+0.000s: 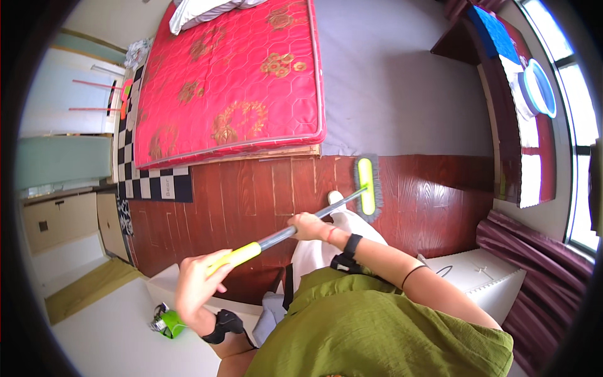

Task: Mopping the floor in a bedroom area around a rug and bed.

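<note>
A flat mop (366, 186) with a lime-green head and grey fringe rests on the reddish-brown wooden floor (270, 182), just past my foot. Its grey pole slants down to the left and ends in a yellow-green grip. My left hand (200, 283) is wrapped round that grip near its end, with some fingers loosely bent. Further along, my right hand (306, 226) closes on the grey pole. The mop head lies near the edge of a grey floor covering (402, 94).
A bed with a red patterned mattress (232, 81) stands ahead to the left, beside a black-and-white checked mat (151, 187). Along the window at right is a table (531, 173) with a blue-rimmed basin (538, 88). Purple curtains (534, 276) hang at lower right; white furniture (113, 320) stands at lower left.
</note>
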`<state>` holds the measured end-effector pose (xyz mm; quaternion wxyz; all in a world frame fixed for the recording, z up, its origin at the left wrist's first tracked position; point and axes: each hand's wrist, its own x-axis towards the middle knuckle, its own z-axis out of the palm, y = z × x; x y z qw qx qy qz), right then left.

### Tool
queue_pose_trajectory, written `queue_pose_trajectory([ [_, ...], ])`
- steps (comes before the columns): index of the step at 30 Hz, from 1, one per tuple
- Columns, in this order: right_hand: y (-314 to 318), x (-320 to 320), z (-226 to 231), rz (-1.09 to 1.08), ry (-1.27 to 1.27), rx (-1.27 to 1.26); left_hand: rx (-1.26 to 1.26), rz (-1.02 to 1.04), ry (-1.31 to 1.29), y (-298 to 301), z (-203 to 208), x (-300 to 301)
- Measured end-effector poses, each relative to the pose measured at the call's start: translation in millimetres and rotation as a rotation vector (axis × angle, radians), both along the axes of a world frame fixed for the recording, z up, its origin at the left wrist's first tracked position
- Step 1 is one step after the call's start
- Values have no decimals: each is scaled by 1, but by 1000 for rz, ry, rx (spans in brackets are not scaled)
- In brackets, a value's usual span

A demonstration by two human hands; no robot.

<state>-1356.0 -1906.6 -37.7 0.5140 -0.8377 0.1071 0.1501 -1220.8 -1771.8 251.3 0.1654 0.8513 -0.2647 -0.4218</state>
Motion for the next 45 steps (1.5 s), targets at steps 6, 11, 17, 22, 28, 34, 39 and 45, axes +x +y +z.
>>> queue_pose_trajectory([
  [6,3,11,-4,-175,-15,23,-30,-76,172,-23,2,34],
  [11,-17,-45,-37,-366,121,-135,-64,-409,432,-66,-57,32],
  [17,11,-123,-122,-433,562,-285,53,-631,601,-46,-178,-5],
  [22,70,-112,-155,-508,670,-405,63,-745,592,7,-201,22],
  [28,143,55,-98,-619,388,-159,213,-747,266,48,-99,143],
  [34,194,166,-32,-719,-19,-34,247,-555,-8,84,-21,205],
  [39,169,137,-25,-940,44,-18,128,-639,-21,52,-35,187],
  [45,128,46,-41,-1217,137,-172,23,-892,-81,-21,-52,91],
])
